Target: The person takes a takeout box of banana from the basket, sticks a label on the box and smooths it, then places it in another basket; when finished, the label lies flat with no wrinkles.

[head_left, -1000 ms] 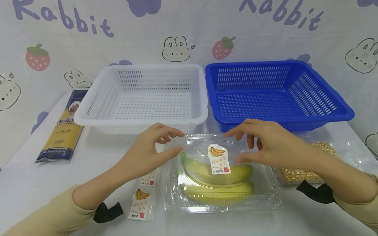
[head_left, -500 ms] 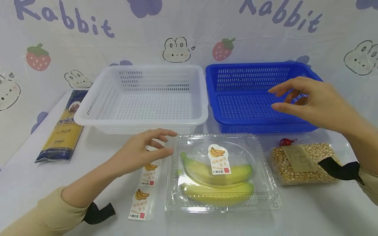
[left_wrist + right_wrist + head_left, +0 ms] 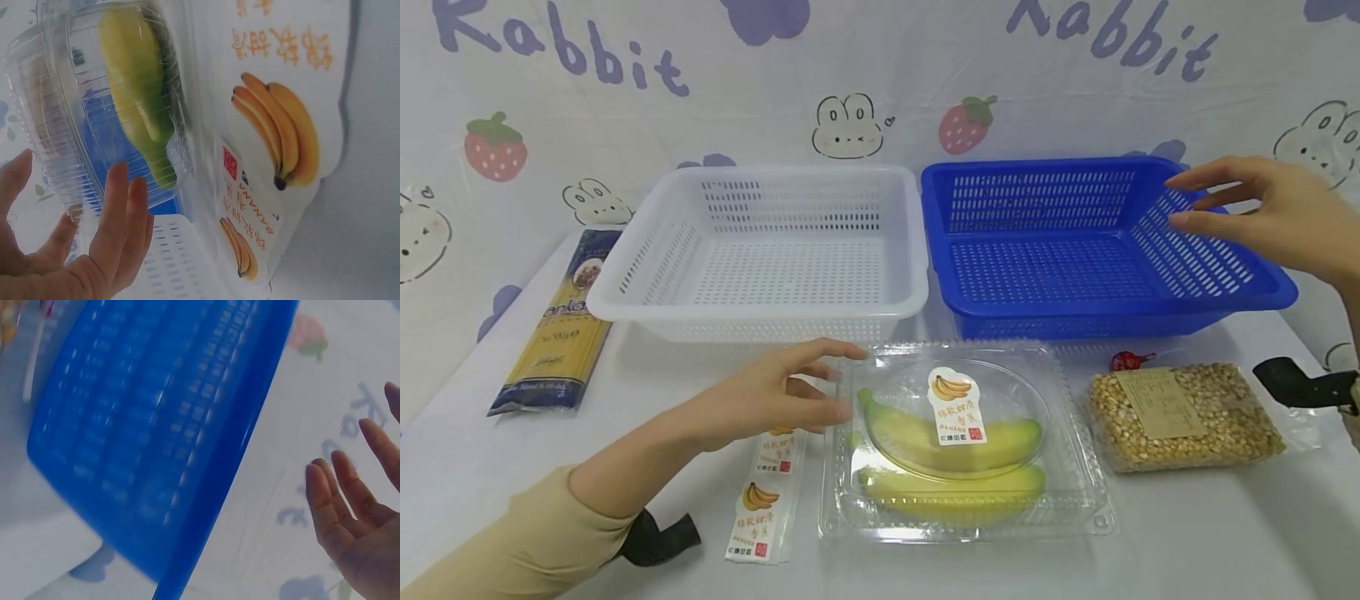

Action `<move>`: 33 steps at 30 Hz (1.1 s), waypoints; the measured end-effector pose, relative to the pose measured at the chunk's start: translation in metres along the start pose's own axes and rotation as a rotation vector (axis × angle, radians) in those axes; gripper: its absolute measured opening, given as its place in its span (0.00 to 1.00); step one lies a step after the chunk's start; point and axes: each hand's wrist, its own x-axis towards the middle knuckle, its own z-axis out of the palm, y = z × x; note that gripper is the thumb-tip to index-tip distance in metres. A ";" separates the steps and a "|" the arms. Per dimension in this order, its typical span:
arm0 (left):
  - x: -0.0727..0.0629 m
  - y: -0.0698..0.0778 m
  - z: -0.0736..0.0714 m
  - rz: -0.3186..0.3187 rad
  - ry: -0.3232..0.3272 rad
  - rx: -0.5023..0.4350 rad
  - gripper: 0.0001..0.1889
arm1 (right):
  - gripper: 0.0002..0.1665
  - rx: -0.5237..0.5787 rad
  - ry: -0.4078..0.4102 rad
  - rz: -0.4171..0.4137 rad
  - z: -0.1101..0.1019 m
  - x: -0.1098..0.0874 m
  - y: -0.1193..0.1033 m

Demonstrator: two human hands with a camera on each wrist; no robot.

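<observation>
A clear plastic clamshell box [image 3: 1075, 500] with yellow-green bananas [image 3: 955, 492] inside lies at the front middle, its lid down. On the lid is a white banana sticker [image 3: 957, 408]. My left hand [image 3: 775, 396] is at the box's left side, fingers loosely bent, fingertips right at its edge; the left wrist view shows the fingers [image 3: 115, 219] beside the ridged wall. Over the right end of the blue basket [image 3: 1045, 267] hovers my right hand [image 3: 1277, 212], holding nothing, fingers spread and relaxed. Strips of banana stickers [image 3: 760, 521] lie under and in front of the left forearm.
A white basket [image 3: 760, 312] stands left of the blue one. Behind its left side lies a pack of spaghetti [image 3: 553, 333]. Right of the box sits a bag of corn kernels [image 3: 1240, 417] with a red tie [image 3: 1127, 360]. A printed cloth [image 3: 700, 125] hangs behind.
My right hand has lifted away from the box lid and moved right and back, over the blue basket's right end. The left hand drew off leftward, then came back to the box's edge.
</observation>
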 end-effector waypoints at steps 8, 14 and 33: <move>0.004 -0.001 0.003 -0.014 -0.006 -0.059 0.35 | 0.40 -0.031 -0.058 0.088 -0.009 0.009 0.028; 0.004 0.001 0.007 -0.016 0.010 -0.075 0.37 | 0.41 -0.026 -0.124 0.137 -0.012 0.018 0.056; 0.008 0.004 0.018 -0.039 0.045 -0.161 0.39 | 0.44 0.070 -0.418 0.216 -0.017 0.042 0.121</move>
